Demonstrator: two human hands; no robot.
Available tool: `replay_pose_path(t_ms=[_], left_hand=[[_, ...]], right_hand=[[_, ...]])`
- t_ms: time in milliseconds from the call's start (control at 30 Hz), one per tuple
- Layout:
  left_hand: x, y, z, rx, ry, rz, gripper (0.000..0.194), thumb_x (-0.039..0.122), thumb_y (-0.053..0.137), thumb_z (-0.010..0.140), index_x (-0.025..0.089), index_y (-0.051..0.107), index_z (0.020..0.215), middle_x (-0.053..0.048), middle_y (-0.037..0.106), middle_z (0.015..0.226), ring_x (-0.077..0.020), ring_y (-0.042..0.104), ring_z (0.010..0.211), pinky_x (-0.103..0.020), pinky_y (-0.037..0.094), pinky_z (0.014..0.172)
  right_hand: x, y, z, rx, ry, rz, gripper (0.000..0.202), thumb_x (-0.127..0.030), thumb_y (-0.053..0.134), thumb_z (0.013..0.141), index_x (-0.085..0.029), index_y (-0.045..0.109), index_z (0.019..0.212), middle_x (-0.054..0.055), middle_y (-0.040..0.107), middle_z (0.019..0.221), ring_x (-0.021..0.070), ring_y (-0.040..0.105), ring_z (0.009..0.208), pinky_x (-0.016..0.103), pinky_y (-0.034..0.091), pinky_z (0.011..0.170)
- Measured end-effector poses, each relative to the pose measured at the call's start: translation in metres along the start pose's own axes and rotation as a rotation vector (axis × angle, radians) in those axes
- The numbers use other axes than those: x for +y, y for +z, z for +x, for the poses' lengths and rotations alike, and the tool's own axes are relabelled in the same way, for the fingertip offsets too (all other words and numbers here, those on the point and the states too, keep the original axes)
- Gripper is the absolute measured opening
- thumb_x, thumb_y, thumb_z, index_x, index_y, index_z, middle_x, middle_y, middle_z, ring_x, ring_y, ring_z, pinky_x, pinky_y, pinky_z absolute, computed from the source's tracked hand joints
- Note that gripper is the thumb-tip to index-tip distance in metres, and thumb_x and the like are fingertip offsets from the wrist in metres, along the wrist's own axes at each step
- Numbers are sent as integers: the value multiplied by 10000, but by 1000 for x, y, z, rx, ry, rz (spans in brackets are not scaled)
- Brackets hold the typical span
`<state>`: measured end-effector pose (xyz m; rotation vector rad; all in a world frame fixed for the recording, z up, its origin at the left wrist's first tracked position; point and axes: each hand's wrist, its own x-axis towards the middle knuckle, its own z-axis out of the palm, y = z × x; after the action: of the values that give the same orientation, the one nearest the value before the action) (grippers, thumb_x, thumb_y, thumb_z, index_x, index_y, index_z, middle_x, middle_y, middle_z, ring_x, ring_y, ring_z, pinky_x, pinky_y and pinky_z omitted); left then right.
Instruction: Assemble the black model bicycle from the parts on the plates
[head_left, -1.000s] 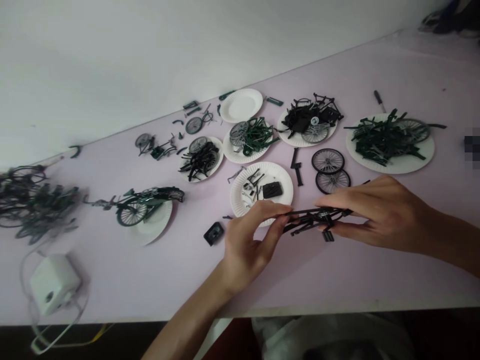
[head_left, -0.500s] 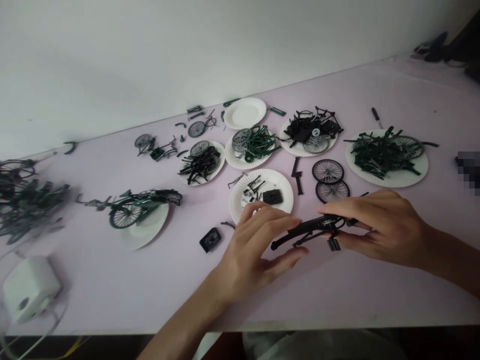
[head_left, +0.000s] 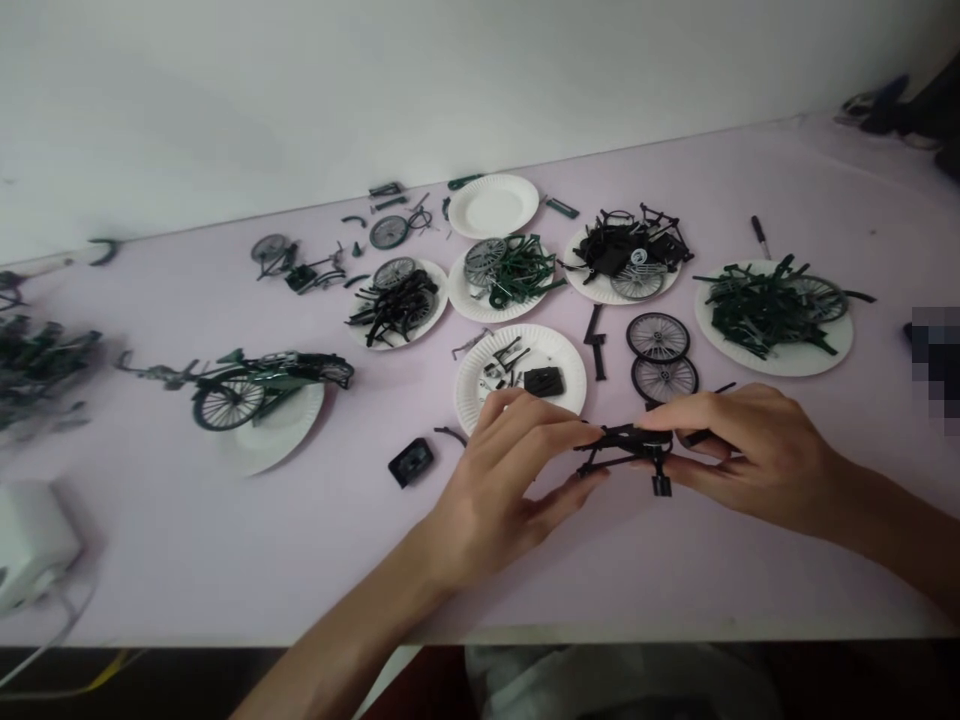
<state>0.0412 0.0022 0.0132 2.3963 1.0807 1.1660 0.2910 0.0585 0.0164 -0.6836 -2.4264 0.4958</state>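
Observation:
A black toy bicycle frame [head_left: 626, 445] with a pedal hanging below it is held just above the table's front part. The fingers and thumb of my left hand [head_left: 517, 470] close on its left end. On its right end, my right hand [head_left: 757, 450] pinches it between thumb and fingers. Two black spoked wheels [head_left: 657, 340] lie just behind my right hand. A white plate [head_left: 469, 385] with small parts and a black basket-like piece sits behind my left hand. Left of that hand lies a black square part [head_left: 411, 462].
Plates of black and green parts stand farther back, beside a bare white plate [head_left: 493, 206]. A green bicycle [head_left: 262, 385] rests over a plate at left, near a white box [head_left: 34, 540]. A screwdriver [head_left: 760, 236] lies at back right.
My left fingers have closed onto the frame's left end, where they were apart before. The frame is turned more level, its pedal hanging straighter. The view has shifted slightly.

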Motion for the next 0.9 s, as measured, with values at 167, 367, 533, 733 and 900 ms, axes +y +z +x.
replay_pose_path(t_ms=[167, 367, 533, 733, 900], left_hand=[[0, 1, 0, -1, 9, 25, 236, 194, 723, 963, 142, 593, 1153, -63, 708, 956, -172, 662, 881, -360, 488, 844], [-2, 1, -3, 14, -28, -19, 239, 186, 714, 963, 160, 594, 1169, -59, 712, 983, -184, 668, 913, -366, 488, 861], [-5, 2, -4, 27, -26, -40, 250, 153, 735, 939, 137, 603, 1149, -69, 703, 968, -188, 666, 897, -380, 487, 874], [-4, -3, -2, 8, 21, 84, 236, 180, 718, 960, 175, 591, 1159, -64, 699, 982, -184, 653, 875, -356, 502, 786], [1, -11, 0, 63, 88, 240, 220, 130, 717, 945, 198, 630, 1135, -77, 687, 1005, -197, 656, 908, -362, 548, 782]], right_hand=[[1, 2, -3, -30, 45, -2, 172, -273, 666, 969, -250, 675, 1139, -105, 510, 504, 110, 463, 390, 258, 375, 499], [3, 0, -6, -49, 95, -10, 290, -381, 715, 936, -325, 685, 1220, -89, 601, 578, 125, 522, 426, 279, 403, 546], [3, 0, -4, -35, 87, 14, 289, -413, 704, 948, -304, 695, 1215, -86, 575, 548, 132, 505, 414, 285, 386, 512], [4, 0, -4, -11, 36, -13, 303, -310, 690, 968, -263, 635, 1262, -87, 626, 607, 110, 543, 438, 263, 402, 524], [2, -7, -3, 34, 40, -62, 357, -253, 662, 976, -294, 563, 1317, -50, 702, 744, 125, 573, 483, 286, 477, 562]])
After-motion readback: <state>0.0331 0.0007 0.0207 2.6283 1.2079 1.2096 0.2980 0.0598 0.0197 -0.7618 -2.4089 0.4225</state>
